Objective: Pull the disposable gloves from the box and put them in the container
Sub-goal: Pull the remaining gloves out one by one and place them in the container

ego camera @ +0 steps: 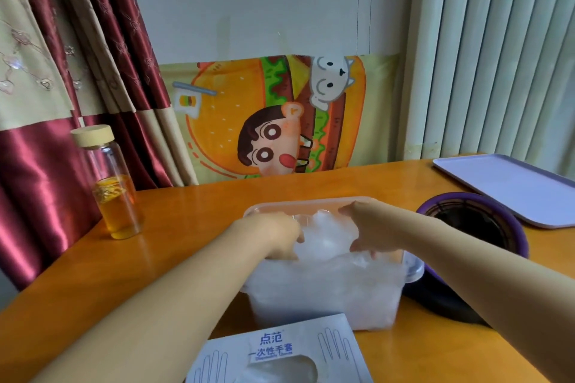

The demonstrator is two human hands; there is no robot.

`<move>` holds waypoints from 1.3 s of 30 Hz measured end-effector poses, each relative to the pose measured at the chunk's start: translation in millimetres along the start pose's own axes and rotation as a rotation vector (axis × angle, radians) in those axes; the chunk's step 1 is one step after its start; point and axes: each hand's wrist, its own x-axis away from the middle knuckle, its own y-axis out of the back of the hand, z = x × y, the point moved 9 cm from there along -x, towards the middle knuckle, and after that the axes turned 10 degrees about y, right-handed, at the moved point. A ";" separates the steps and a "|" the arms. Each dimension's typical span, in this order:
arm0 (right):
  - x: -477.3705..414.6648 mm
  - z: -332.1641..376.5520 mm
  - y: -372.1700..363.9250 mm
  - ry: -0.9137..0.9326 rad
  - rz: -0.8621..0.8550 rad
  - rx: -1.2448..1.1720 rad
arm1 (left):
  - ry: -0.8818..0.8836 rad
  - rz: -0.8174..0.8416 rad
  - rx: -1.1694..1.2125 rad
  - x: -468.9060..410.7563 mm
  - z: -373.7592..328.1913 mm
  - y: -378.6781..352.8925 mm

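Orange desk carries a clear container, with bare desk behind it. Over its rim the left grip and right grip curl onto the disposable gloves heaped inside; the glove box lies just before it.

One wide-angle view is looking out from the person's head, facing forward and tilting down across the table toward the wall behind it. It is sitting close: both forearms are stretching in from the lower corners, the left grip and right grip are sitting at mid-frame on the gloves in the container, and the glove box is being cropped by the bottom edge. The lens is bending the curtain and blinds at the sides.
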 end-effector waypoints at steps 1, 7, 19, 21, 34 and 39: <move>-3.3 -1.3 -0.4 0.002 0.004 0.028 | -0.010 -0.084 0.006 3.4 -1.2 12.8; 6.7 5.1 29.3 -0.012 -0.113 0.307 | -0.084 0.057 0.093 11.6 -13.8 12.4; -18.1 5.7 -57.4 0.097 0.323 0.049 | -0.024 0.233 -0.149 -5.8 -15.7 -41.8; -20.3 3.8 -63.4 0.074 0.355 0.051 | -0.008 0.252 -0.150 -9.0 -14.0 -48.0; -32.8 -6.6 -80.7 -0.039 0.424 0.063 | 0.108 0.312 -0.291 -14.0 -2.9 -46.5; -27.7 0.3 -73.9 -0.053 0.434 0.048 | 0.001 0.281 -0.352 -4.5 -13.3 -42.6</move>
